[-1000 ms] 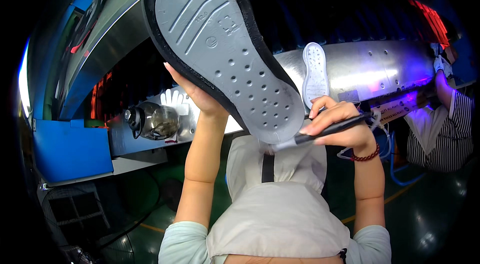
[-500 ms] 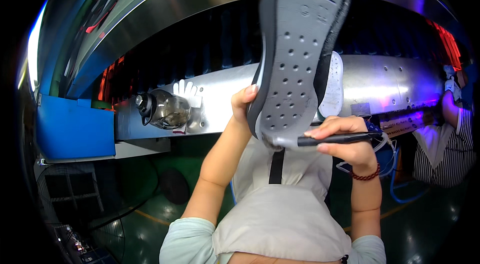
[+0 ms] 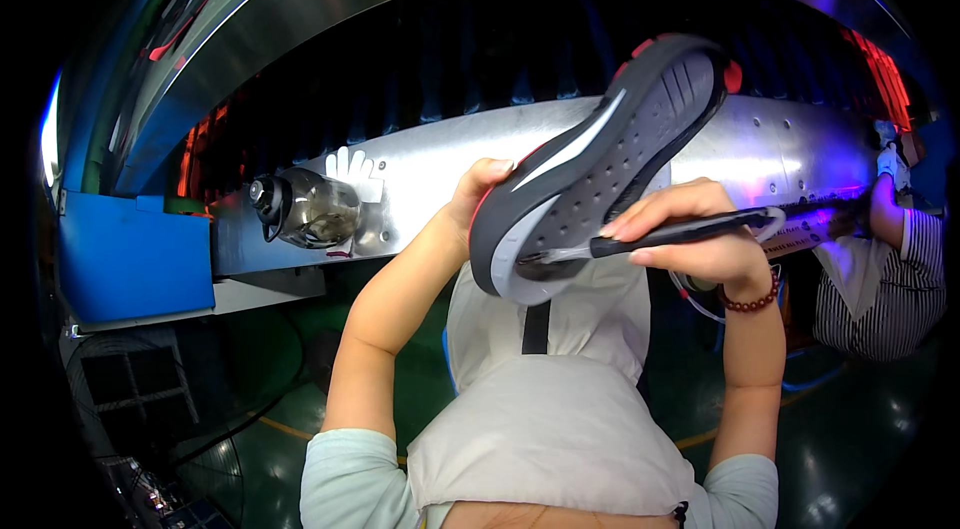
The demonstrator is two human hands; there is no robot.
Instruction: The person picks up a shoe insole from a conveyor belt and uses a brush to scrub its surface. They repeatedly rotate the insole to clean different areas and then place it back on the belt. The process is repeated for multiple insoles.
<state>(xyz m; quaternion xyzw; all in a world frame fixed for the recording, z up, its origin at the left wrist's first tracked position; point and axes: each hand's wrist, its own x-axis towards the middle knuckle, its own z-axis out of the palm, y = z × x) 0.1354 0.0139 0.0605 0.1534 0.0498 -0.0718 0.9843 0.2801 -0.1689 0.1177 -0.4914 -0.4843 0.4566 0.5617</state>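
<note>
My left hand [image 3: 479, 195] is closed on the edge of a grey shoe sole [image 3: 572, 197] with a dark rim, a white side stripe and red accents. The sole is tilted, its dimpled hollow side toward me and its far end leaning right. Between the fingers and thumb of my right hand [image 3: 705, 234] is a brush [image 3: 616, 247] with a black handle. Its pale tip reaches into the near end of the sole's hollow and seems to touch the surface. A thin pale tube is at the handle's back end.
A metal ledge [image 3: 420, 164] runs across in front of me, with a dark slatted band beyond it. On its left are a dark transparent bottle [image 3: 312, 209] and a white glove [image 3: 352, 172]. Another person in stripes [image 3: 880, 299] works at the right. A blue box [image 3: 130, 259] stands left.
My left hand has tipped the sole down and to the right, showing its side and red accents. The brush has moved from the near edge into the hollow.
</note>
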